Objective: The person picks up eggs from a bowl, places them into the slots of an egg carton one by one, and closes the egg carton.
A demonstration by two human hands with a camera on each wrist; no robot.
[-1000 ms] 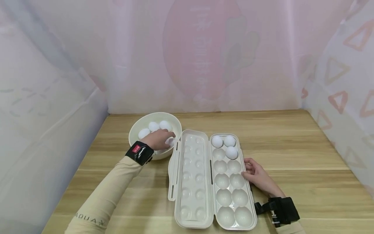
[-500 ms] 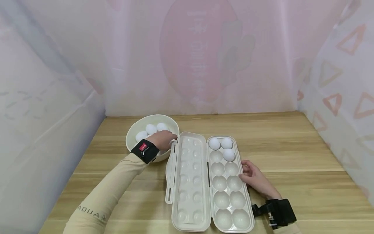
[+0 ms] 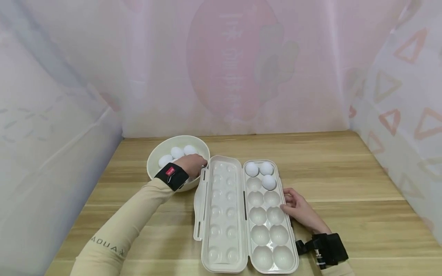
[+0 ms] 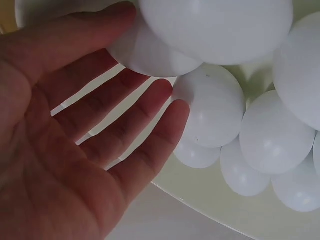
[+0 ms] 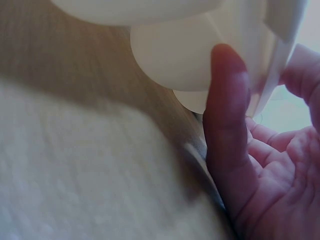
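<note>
A cream bowl (image 3: 152, 161) at the back left holds several white eggs (image 3: 177, 152). My left hand (image 3: 195, 164) reaches into it. In the left wrist view its fingers (image 4: 150, 115) lie straight under and against the eggs (image 4: 212, 105) and curl round none of them. An open cream egg carton lies beside the bowl, with its lid (image 3: 221, 214) on the left and its tray (image 3: 274, 234) on the right. Three eggs (image 3: 268, 182) sit in the tray's far cups. My right hand (image 3: 293, 205) holds the tray's right rim, with the thumb (image 5: 225, 125) under the cups (image 5: 175, 55).
The wooden table (image 3: 345, 184) is walled by pale curtains at the back and on both sides. The carton's front end lies near the table's front edge. Black camera straps sit on both wrists (image 3: 326, 249).
My left hand has settled a little deeper into the bowl among the eggs. The right hand stays at the tray's rim.
</note>
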